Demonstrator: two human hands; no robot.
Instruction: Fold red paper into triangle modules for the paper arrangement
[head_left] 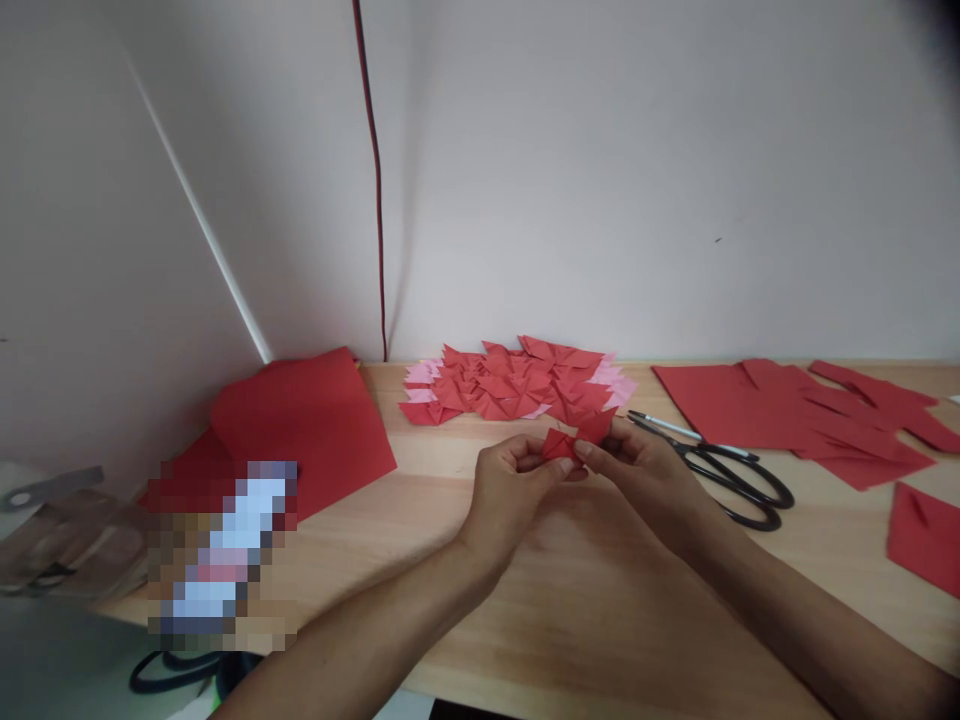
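Between my two hands is a small folded red paper piece (596,427), raised above the wooden table. My left hand (517,480) pinches its left part, with the thumb on the near side. On the right part, my right hand (630,462) presses thumb and fingers together. Parts of the paper are hidden behind my fingers. Just beyond it lies a pile of folded red and pink paper pieces (514,385), stacked in overlapping rows near the wall.
Black-handled scissors (739,485) and a pale pen (667,427) lie right of my right hand. Red paper sheets and strips (735,405) spread farther right, with another red piece (926,540) nearer. At left are large red sheets (322,430) and a blurred-out, phone-like object (232,550).
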